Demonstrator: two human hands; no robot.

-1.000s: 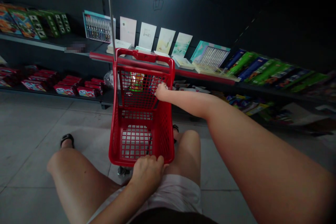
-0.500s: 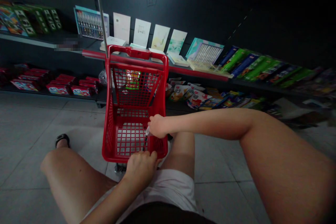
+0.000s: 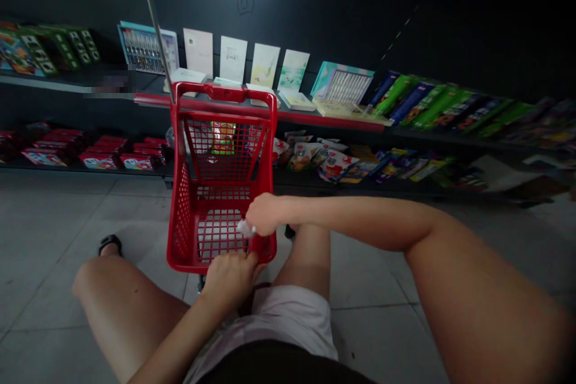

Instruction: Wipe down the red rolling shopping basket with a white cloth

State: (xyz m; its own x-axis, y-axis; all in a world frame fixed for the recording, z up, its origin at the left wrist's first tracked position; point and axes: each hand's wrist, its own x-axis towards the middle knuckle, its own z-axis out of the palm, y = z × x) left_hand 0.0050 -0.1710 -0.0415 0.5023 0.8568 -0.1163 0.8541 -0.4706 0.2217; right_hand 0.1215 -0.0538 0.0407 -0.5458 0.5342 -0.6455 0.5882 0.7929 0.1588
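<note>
A small red plastic shopping cart (image 3: 182,210) with lattice walls and floor stands between my knees. My left hand (image 3: 231,273) is closed over its near rim, fingertips hidden behind the edge. Inside the basket, by the right wall, my right hand (image 3: 263,214) is closed around a crumpled white tissue (image 3: 245,228); a white bit sticks out below the fingers. Whether the tissue touches the wall or the floor grid, I cannot tell. Nothing else shows on the basket floor.
A dark shelf unit with a red edge strip (image 3: 333,120) runs behind the cart. It bears upright cards (image 3: 233,57), pen sets (image 3: 346,84), green and blue packs (image 3: 423,102), red boxes (image 3: 101,153) and snack bags (image 3: 335,165). A metal pole (image 3: 155,21) rises from the cart's left side.
My right hand has shifted slightly left and up over the basket, and more of the white tissue shows. The left hand stays on the rim. The view has shifted slightly.
</note>
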